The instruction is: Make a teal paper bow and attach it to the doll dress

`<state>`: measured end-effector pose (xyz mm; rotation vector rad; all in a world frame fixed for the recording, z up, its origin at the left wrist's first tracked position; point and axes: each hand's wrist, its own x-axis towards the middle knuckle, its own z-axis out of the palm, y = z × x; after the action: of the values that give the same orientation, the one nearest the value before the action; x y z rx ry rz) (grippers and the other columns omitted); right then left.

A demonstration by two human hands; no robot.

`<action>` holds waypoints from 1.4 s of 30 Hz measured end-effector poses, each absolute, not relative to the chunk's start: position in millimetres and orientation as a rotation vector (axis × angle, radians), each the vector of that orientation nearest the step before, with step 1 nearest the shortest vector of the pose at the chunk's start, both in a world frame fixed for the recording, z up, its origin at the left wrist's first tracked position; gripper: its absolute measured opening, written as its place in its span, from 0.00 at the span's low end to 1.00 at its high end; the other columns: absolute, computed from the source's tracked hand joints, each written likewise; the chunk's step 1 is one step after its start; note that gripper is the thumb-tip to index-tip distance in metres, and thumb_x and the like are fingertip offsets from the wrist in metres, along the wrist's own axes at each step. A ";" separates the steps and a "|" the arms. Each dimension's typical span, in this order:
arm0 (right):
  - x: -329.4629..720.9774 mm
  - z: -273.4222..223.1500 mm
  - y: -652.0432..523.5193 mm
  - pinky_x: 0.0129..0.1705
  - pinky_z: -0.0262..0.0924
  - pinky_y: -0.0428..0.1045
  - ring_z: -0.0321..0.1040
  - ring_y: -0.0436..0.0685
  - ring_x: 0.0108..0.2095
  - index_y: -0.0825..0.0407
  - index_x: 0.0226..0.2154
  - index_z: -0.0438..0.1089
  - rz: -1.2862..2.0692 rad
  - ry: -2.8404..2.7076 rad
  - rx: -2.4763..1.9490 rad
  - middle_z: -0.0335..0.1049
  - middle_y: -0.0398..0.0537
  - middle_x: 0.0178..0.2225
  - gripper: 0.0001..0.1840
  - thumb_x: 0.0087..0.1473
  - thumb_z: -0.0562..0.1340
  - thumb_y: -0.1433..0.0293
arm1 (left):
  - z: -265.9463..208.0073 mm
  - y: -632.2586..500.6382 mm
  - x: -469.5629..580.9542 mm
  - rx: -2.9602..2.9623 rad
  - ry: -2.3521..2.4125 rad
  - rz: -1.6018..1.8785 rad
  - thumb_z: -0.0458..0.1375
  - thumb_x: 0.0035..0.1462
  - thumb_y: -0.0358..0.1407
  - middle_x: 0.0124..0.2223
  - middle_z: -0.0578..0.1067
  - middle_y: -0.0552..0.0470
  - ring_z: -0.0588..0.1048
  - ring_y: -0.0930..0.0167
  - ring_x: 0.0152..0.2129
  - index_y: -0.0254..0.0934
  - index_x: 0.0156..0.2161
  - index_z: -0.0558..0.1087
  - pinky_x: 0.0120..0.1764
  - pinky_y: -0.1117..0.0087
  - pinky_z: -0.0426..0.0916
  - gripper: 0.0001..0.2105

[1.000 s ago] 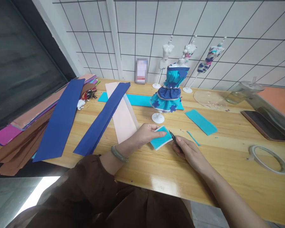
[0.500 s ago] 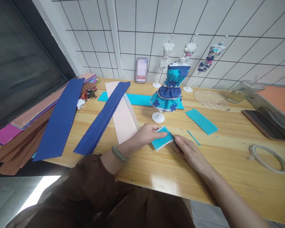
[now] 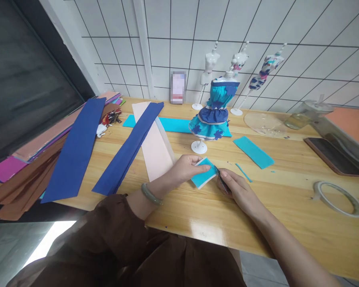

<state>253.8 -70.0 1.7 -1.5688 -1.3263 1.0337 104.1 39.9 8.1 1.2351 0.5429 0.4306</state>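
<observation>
A small turquoise paper piece (image 3: pixel 205 167) with white strips along its edges is pinched in my left hand (image 3: pixel 187 167), the thumb lying on top. My right hand (image 3: pixel 236 185) is closed around dark scissors (image 3: pixel 223 185). The scissors' tip meets the right edge of the turquoise piece; part of the handles is hidden by my fingers. Just beyond my hands stands a small mannequin (image 3: pixel 224 91) in a turquoise and blue paper dress on a white base. Right of it lie a turquoise paper rectangle (image 3: pixel 253 152) and a thin turquoise offcut (image 3: pixel 243 172).
Pink paper (image 3: pixel 155 155) and blue paper strips (image 3: pixel 128 149) lie at left, near a stack of brown paper (image 3: pixel 32 175). White mannequins (image 3: pixel 211 63) stand along the tiled wall. To the right are a tape roll (image 3: pixel 339 199), a phone (image 3: pixel 333 156) and a clear cup (image 3: pixel 305 113).
The scissors have turned slightly in my right hand, and more of their dark handle shows below the fingers. My left hand keeps the turquoise piece in nearly the same place.
</observation>
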 end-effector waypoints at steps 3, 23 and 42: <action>254.1 0.5 -70.0 0.23 0.42 0.47 0.45 0.48 0.20 0.51 0.21 0.53 1.063 -1.309 -1.559 0.48 0.37 0.19 0.21 0.58 0.47 0.56 | 7.8 39.1 104.7 1.243 0.552 0.412 0.62 0.45 0.39 0.28 0.72 0.51 0.68 0.76 0.24 0.29 0.31 0.72 0.28 0.75 0.61 0.12; 254.8 -0.5 -68.2 0.22 0.42 0.47 0.45 0.48 0.20 0.50 0.20 0.52 1.030 -1.306 -1.598 0.47 0.37 0.18 0.22 0.57 0.48 0.53 | 4.6 39.6 104.7 1.266 0.533 0.411 0.61 0.45 0.41 0.28 0.71 0.52 0.67 0.77 0.23 0.30 0.31 0.72 0.27 0.75 0.60 0.13; 253.3 0.3 -69.0 0.19 0.42 0.46 0.44 0.48 0.19 0.50 0.22 0.56 1.048 -1.280 -1.554 0.46 0.38 0.19 0.21 0.55 0.50 0.52 | 5.8 34.8 107.3 1.340 0.526 0.361 0.61 0.44 0.43 0.23 0.67 0.55 0.64 0.78 0.20 0.31 0.26 0.69 0.24 0.77 0.55 0.14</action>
<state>253.3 -69.0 0.3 -1.5541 -1.2796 1.0480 107.3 34.8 5.8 1.3402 0.5258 0.3608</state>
